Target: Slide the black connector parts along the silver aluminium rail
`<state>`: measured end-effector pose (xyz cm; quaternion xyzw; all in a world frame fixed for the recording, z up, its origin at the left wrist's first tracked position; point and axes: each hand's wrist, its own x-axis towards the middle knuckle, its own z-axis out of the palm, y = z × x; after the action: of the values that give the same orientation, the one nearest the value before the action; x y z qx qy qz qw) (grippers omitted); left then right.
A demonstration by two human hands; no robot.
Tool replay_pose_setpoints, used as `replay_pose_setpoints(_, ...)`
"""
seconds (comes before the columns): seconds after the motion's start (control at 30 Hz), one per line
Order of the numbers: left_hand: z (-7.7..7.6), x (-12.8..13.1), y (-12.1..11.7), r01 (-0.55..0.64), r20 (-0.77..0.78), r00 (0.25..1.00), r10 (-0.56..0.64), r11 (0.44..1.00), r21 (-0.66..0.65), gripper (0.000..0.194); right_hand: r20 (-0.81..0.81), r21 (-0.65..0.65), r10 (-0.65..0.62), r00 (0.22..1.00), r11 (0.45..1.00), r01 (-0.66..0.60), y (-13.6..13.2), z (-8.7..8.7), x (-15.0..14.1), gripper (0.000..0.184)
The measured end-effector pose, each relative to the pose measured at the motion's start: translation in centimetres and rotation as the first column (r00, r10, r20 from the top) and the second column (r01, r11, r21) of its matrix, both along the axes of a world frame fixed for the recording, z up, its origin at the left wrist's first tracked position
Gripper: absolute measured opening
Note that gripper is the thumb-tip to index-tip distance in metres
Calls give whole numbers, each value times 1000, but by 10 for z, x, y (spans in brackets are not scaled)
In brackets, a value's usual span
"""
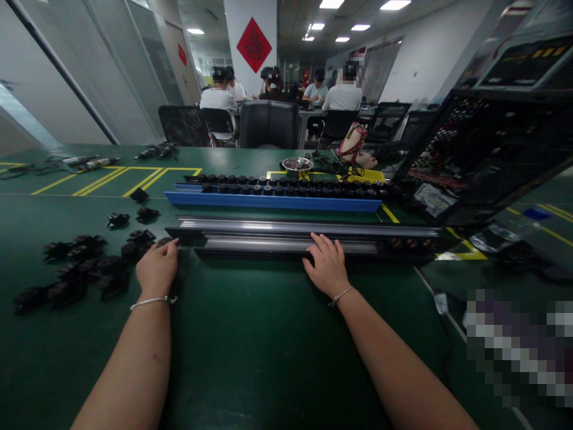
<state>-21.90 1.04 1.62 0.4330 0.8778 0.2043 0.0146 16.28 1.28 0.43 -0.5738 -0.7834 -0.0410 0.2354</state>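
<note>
My right hand (328, 263) lies over the front black rail (268, 254), its fingers stretched out and apart across the silver channel. Just behind it runs a second long rail (277, 226) with a silver channel. Near the left ends of these rails, my left hand (156, 266) is closed in a pinch beside a pile of small black parts (110, 263). Something dark shows at its fingertips, too hidden to name. Several small parts (407, 243) sit in the front rail's right end.
Behind the rails lies a blue rail (273, 201) with rows of black parts. A metal bowl (297, 164), a yellow tray (366, 175) and an open black case (474, 143) stand farther back. Cables (156, 150) lie at the far left. People sit at tables beyond.
</note>
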Motion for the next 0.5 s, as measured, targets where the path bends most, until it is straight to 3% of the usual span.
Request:
replay_pose_setpoints(0.33,-15,-65,9,173,-64,982,-179,981,-89,41,-15,13,4,1000,1000,-4,-1,-1,1,19)
replay_pose_setpoints(0.5,-14,-80,18,135,-64,988,-141,987,-89,46,-79,29,14,997,1000,-11,-1,0,2,20)
